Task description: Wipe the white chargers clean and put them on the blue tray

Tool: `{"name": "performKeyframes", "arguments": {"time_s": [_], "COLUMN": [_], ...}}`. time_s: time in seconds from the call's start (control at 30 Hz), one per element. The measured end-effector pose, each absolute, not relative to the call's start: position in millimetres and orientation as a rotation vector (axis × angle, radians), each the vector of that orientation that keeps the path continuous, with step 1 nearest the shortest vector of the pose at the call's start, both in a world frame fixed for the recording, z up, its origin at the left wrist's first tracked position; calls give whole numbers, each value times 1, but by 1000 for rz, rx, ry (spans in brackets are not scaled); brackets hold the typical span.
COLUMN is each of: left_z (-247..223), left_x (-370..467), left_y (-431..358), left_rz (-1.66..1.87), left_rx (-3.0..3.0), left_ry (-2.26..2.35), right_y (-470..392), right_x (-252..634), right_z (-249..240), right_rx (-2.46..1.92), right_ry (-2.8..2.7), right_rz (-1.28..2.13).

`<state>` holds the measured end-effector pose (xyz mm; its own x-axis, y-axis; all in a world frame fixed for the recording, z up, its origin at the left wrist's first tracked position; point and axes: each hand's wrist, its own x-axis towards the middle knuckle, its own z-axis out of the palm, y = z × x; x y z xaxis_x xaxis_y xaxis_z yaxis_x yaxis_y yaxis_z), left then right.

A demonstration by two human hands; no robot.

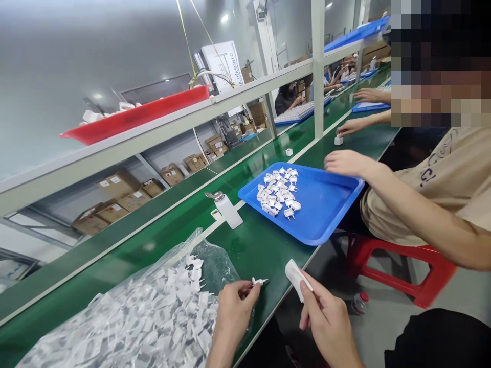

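Observation:
My left hand (236, 306) pinches a small white plug piece (259, 281) with metal pins pointing right, over the green bench near its front edge. In my right hand (326, 312) is a folded white cloth (295, 278), gripped between thumb and fingers. To the left, a clear plastic bag (220, 255) lies open, full of white plug pieces (164, 301). Beyond my hands, a blue tray (318, 204) holds a heap of similar white plug pieces (278, 191) on its left side. A white pump bottle (230, 210) stands between bag and tray.
A co-worker's arm (406, 199) reaches over the tray's right rim. That person sits on a red stool (406, 271). Above the bench runs a shelf rail with a red tray (138, 115). A small white block (289, 152) lies on the green belt (264, 158).

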<state>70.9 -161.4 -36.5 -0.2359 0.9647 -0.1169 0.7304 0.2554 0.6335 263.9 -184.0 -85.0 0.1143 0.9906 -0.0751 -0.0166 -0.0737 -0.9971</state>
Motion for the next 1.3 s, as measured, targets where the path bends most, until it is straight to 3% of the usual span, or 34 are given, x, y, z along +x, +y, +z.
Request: {"name": "performKeyframes", "arguments": {"time_s": [0.3,0.5,0.67,1.0,1.3], "left_z": [-22,-35,-51,-73,-75], "left_x": [71,69,68,70,72], "left_y": [-146,-160,-159,-159,-160], "left_rz": [489,834,829,964,1006], "left_rx": [1554,1666,1745,1773,1786], "left_ry": [2178,2199,2051,1923,1908], "right_y": [-189,-190,-192,-181,-151], "right_x": [252,255,248,217,217], "right_z": [-84,-88,-88,-106,-86], "right_rx": [-1297,-1312,-1300,-1098,-1229], "right_ry": [-1033,-1061,-1115,-1855,-2064], "right_rz": [1162,1237,1231,781,836]}}
